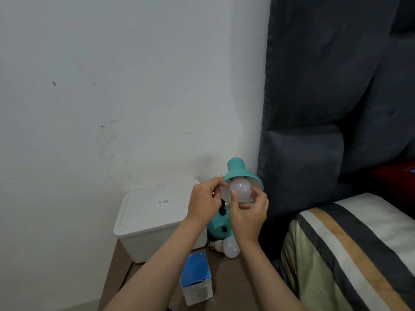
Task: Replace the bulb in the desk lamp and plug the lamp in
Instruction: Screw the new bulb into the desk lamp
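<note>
Bulb (240,190) in shade (238,173), between 2 hands (247,215).

Single head-worn view, looking forward and down into a room corner.

The wide-angle camera sits above and behind the person's forearms, which enter from the bottom edge and reach away toward the desk lamp (241,180) near the frame's middle. It faces a white wall (112,86) that fills the far left and upper part; a dark upholstered headboard (325,86) rises on the far right, and striped bedding (359,254) lies near right. The small table (226,279) lies close below, seen steeply from above, its near edge cut off. Straight lines bow toward the edges from the wide lens. With only one view, no part of the scene is shared with another.
</note>
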Motion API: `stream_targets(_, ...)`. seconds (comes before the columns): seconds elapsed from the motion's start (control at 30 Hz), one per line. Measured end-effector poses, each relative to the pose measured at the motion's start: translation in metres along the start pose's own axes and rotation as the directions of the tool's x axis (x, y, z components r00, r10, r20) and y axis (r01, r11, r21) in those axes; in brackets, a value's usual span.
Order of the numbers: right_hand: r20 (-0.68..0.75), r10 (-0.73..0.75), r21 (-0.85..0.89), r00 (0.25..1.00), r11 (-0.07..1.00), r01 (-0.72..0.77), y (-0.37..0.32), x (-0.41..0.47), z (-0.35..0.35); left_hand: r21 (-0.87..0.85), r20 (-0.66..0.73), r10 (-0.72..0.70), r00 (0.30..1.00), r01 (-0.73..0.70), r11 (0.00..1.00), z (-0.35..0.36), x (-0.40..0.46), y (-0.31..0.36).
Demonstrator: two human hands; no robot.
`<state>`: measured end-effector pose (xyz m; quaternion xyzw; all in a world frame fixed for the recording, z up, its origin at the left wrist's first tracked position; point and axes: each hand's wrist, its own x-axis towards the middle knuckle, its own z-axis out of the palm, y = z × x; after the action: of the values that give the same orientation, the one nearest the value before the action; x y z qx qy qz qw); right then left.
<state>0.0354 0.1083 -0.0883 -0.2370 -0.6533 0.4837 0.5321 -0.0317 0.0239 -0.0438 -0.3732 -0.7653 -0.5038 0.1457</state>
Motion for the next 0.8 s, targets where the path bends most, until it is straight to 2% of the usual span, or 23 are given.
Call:
stream_targets(0.17, -0.02, 0.058, 0.036, 0.998, 0.998, -0.057, 0.0, 0.0, -0.001, 0.008, 0.007, -0.011, 1.0, 0.01, 1.0, 0.001, 0.0, 0.001)
stream_targets(0.33, 0.009, -0.156, -0.013, 0.988, 0.988, 0.157, 0.004, -0.002, 0.002, 0.009, -0.001, -0.004, 1.0, 0.004, 1.0, 0.0, 0.0, 0.001)
stream_targets(0.4, 0.023, -0.179, -0.024, 0.983, 0.983, 0.18, 0.008, -0.003, 0.003, 0.002, -0.007, -0.006, 1.0, 0.006, 1.0, 0.001, 0.001, 0.0)
stream_targets(0.8, 0.009, 0.0, 0.041, 1.0, 0.999, 0.0, 0.007, -0.002, 0.004, 0.006, -0.017, 0.007, 1.0, -0.007, 1.0, 0.002, 0.001, 0.0)
